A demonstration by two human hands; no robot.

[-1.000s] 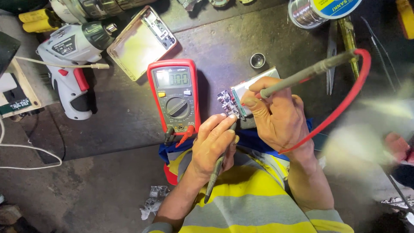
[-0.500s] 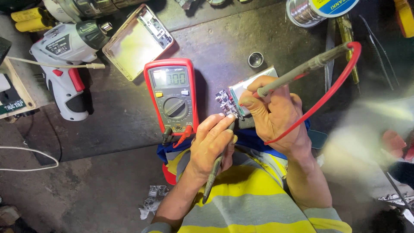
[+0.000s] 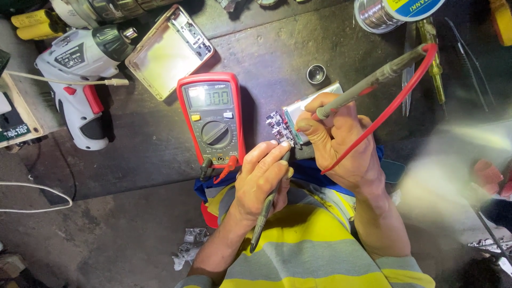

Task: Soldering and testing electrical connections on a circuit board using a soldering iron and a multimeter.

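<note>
Probing small circuit board (image 3: pixel 281 128) at battery pack (image 3: pixel 314 104) edge on counter (image 3: pixel 149 154), beside red multimeter (image 3: pixel 213 120). Left hand (image 3: pixel 261 181) fingers pinching black probe (image 3: pixel 266 213); right hand (image 3: pixel 341 138) clenched on red-lead probe (image 3: pixel 373 80). Risk: tip slipping, bridging adjacent pads, shorting pack.

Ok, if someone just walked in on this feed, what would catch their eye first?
Probably the red multimeter at centre, its screen lit, on the dark bench. Just right of it, the left hand and right hand each press a grey probe onto a small circuit board, the right probe trailing a red lead. A white cordless screwdriver lies at upper left.
</note>
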